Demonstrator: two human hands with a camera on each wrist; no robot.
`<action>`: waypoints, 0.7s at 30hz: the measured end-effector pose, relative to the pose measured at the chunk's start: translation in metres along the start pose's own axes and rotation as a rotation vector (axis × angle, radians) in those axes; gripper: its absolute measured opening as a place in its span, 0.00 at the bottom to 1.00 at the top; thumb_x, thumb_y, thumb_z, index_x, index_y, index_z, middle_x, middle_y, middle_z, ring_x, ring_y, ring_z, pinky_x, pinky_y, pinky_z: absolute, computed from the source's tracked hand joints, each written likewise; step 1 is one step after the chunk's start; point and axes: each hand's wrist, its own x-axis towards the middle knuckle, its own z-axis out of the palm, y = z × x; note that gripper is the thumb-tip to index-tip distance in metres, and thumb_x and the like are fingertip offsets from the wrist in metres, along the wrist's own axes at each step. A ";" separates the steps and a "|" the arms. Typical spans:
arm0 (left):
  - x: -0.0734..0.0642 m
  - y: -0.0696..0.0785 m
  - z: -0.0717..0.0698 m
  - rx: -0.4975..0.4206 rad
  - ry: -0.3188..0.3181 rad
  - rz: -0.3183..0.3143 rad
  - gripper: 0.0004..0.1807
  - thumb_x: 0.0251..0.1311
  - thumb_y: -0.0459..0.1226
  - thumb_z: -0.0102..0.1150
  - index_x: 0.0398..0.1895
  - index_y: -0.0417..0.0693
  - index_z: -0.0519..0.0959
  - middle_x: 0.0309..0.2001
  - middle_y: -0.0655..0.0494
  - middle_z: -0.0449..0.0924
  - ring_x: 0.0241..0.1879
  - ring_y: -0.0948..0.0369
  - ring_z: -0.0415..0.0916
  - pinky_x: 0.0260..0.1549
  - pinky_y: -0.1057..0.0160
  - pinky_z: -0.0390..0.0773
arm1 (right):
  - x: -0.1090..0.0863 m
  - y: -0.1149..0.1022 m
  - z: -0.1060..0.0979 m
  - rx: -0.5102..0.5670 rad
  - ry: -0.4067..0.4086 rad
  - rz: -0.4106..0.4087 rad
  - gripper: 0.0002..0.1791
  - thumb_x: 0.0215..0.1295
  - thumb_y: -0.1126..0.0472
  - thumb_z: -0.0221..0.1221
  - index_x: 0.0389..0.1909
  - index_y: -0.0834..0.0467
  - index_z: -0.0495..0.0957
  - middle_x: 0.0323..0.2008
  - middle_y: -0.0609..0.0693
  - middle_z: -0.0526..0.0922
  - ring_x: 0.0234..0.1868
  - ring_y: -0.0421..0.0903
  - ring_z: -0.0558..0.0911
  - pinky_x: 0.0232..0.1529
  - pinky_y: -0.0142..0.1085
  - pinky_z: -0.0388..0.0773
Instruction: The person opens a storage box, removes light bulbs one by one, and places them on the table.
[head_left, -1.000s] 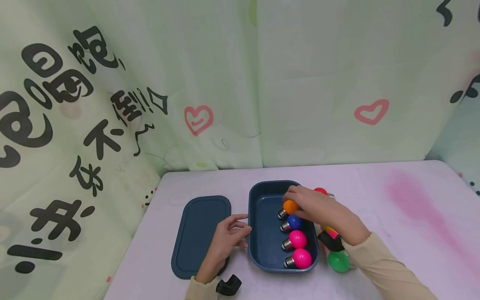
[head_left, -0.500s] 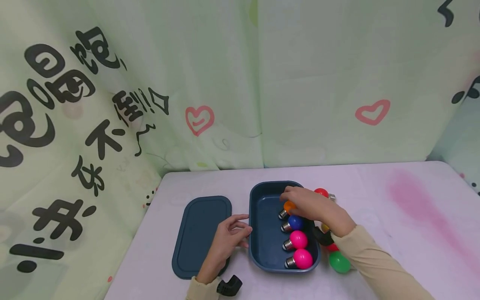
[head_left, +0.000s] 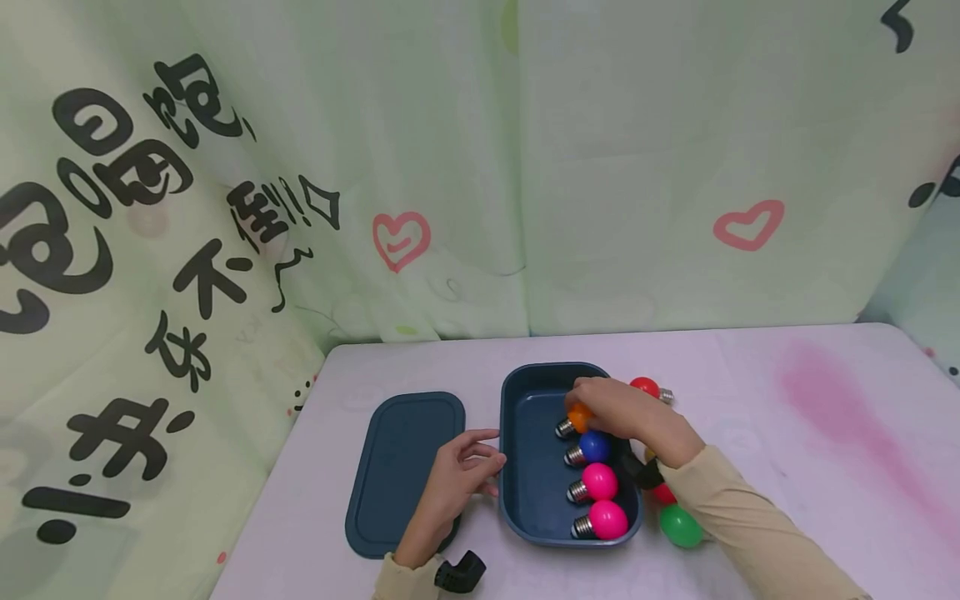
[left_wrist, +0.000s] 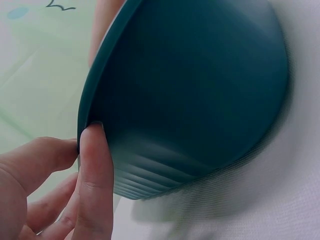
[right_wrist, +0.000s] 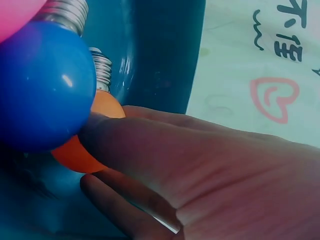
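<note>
In the dark blue box (head_left: 516, 500), several toy-like light bulbs lie along the right side with screw bases pointing left. My right hand (head_left: 626, 408) reaches over the far right wall and grips the orange bulb (head_left: 581, 419), thumb on one side and fingers on the other. Next to it lies the blue bulb (head_left: 596, 447), which partly hides the orange one in the right wrist view. Nearer me are two pink bulbs, one (head_left: 601, 481) above the other (head_left: 607, 519). My left hand (head_left: 457, 475) rests its thumb and fingertips against the box's left rim (left_wrist: 92, 90).
The dark blue lid (head_left: 397, 467) lies flat left of the box, partly under my left forearm. Right of the box are a red bulb (head_left: 645, 386) and a green bulb (head_left: 681, 527), with others partly hidden by my right wrist. A printed curtain (head_left: 600, 167) hangs behind the table.
My right wrist has moved slightly left, and the fingers have closed in around the orange bulb. The red bulb beyond the box shows more. My left hand stays at the rim.
</note>
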 end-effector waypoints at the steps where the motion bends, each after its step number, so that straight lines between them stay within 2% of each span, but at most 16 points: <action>1: 0.000 0.000 0.000 0.000 0.000 0.000 0.25 0.62 0.36 0.67 0.62 0.39 0.75 0.38 0.51 0.82 0.28 0.64 0.81 0.27 0.66 0.85 | 0.000 0.000 0.000 0.003 -0.001 0.003 0.14 0.57 0.68 0.70 0.44 0.63 0.84 0.35 0.52 0.80 0.37 0.46 0.79 0.41 0.38 0.85; 6: 0.000 0.001 0.001 0.006 -0.003 0.007 0.26 0.62 0.37 0.67 0.62 0.39 0.75 0.38 0.52 0.82 0.26 0.64 0.80 0.26 0.66 0.85 | 0.001 0.000 -0.002 0.014 -0.002 0.010 0.13 0.57 0.68 0.69 0.44 0.63 0.84 0.36 0.53 0.81 0.37 0.46 0.79 0.41 0.38 0.85; 13: 0.000 0.000 0.002 0.010 0.002 0.011 0.26 0.62 0.36 0.66 0.62 0.38 0.74 0.38 0.51 0.82 0.26 0.65 0.80 0.27 0.67 0.85 | 0.000 -0.001 -0.006 0.014 0.038 0.003 0.13 0.56 0.67 0.70 0.43 0.62 0.85 0.34 0.52 0.80 0.36 0.45 0.79 0.39 0.36 0.85; 21: 0.001 0.000 0.001 0.001 0.004 -0.001 0.25 0.62 0.37 0.67 0.62 0.40 0.75 0.38 0.51 0.82 0.28 0.63 0.80 0.27 0.66 0.85 | -0.014 -0.003 -0.020 0.059 0.077 0.000 0.13 0.60 0.68 0.67 0.46 0.62 0.84 0.40 0.52 0.81 0.41 0.48 0.80 0.45 0.41 0.84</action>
